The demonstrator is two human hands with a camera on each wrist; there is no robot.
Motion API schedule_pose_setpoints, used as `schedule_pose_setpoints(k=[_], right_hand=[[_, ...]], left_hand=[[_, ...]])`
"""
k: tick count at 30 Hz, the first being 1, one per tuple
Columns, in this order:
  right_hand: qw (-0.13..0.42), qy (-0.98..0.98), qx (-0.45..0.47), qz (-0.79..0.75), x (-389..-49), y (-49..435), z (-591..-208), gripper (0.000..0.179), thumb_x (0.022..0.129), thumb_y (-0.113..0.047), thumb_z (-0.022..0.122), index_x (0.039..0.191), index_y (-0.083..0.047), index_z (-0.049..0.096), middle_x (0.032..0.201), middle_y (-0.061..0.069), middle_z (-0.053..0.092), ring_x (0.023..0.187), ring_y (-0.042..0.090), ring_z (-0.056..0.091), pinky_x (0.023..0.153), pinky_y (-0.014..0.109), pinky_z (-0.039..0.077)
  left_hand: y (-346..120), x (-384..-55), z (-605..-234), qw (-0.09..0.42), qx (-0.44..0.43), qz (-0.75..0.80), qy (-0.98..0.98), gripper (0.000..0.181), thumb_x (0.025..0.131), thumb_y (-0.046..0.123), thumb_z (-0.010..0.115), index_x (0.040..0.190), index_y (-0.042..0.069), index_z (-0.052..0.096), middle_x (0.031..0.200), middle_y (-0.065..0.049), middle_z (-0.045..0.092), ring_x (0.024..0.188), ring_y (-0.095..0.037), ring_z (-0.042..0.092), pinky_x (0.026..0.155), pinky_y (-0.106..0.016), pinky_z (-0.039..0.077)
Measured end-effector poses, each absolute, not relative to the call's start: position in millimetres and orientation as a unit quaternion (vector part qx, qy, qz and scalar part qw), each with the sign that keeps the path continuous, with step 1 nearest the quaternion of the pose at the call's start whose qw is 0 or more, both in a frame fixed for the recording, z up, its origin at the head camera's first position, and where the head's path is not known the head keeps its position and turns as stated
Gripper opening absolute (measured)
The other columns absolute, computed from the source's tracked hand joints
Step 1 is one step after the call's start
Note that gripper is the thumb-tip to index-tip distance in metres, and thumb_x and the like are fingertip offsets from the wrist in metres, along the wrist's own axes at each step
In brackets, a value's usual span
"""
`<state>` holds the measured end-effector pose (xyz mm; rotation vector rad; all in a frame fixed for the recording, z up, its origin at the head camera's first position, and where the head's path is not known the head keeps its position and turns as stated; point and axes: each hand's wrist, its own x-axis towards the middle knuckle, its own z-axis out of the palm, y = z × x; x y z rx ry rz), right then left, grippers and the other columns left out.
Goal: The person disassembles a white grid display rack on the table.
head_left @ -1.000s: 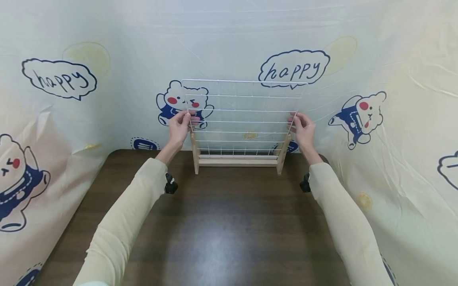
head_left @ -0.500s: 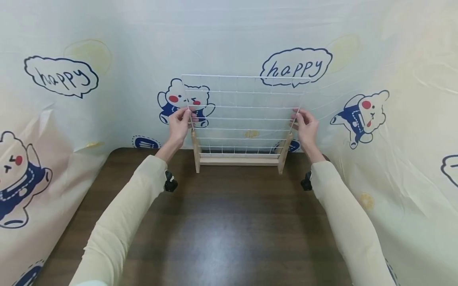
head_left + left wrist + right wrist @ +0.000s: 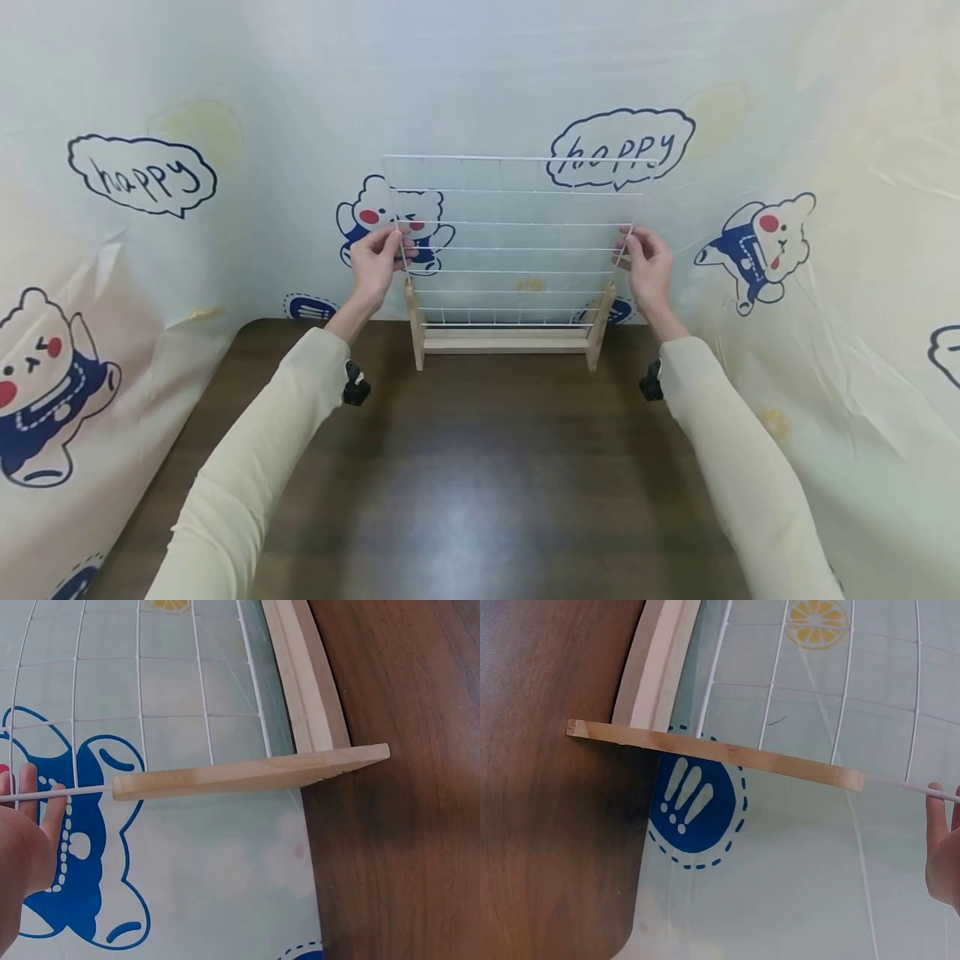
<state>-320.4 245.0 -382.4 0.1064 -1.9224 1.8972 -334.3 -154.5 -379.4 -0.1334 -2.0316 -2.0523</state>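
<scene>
A white wire grid panel (image 3: pixel 510 223) stands upright in a pale wooden stand (image 3: pixel 504 340) at the far side of the table. My left hand (image 3: pixel 375 262) pinches the grid's left edge wire between thumb and fingers, just above the stand's left leg (image 3: pixel 247 771). On the opposite edge, my right hand (image 3: pixel 647 262) pinches the wire in the same way, above the right leg (image 3: pixel 712 754). In the left wrist view, the fingers (image 3: pixel 52 810) reach behind the edge wire. Only part of the right hand shows at the edge of the right wrist view.
The dark brown wooden table (image 3: pixel 465 467) stretches from the stand toward me. A pale cloth (image 3: pixel 480 75) printed with bears and speech bubbles hangs close behind the stand and along both sides. Black wrist cameras (image 3: pixel 356 385) sit at the sleeve cuffs.
Both hands keep their pinch on the grid's side wires. The right hand has shifted slightly to the right, and the grid's top edge sits a little higher in view. The head view has shifted slightly.
</scene>
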Motion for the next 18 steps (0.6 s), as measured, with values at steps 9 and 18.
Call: schedule_pose_setpoints(k=[9, 18], right_hand=[[0.205, -0.690, 0.046, 0.692, -323.8, 238.8, -381.8, 0.026, 0.099, -0.004, 0.052, 0.120, 0.011, 0.057, 0.113, 0.033, 0.055, 0.103, 0.039, 0.057, 0.092, 0.052, 0.049], [0.219, -0.684, 0.039, 0.695, -321.4, 246.3, -373.0, 0.023, 0.098, -0.004, 0.053, 0.117, 0.008, 0.060, 0.110, 0.029, 0.058, 0.101, 0.037, 0.059, 0.089, 0.049, 0.051]], left_hand=[[-166.3, -338.0, -387.9, 0.133, -0.039, -0.694, -0.707, 0.030, 0.099, 0.020, 0.055, 0.120, 0.001, 0.066, 0.105, -0.019, 0.065, 0.097, -0.033, 0.066, 0.091, -0.046, 0.052], [-152.4, -330.2, -366.5, 0.127, -0.055, -0.703, -0.697, 0.029, 0.101, 0.013, 0.052, 0.119, -0.006, 0.063, 0.105, -0.025, 0.064, 0.098, -0.040, 0.064, 0.092, -0.052, 0.050]])
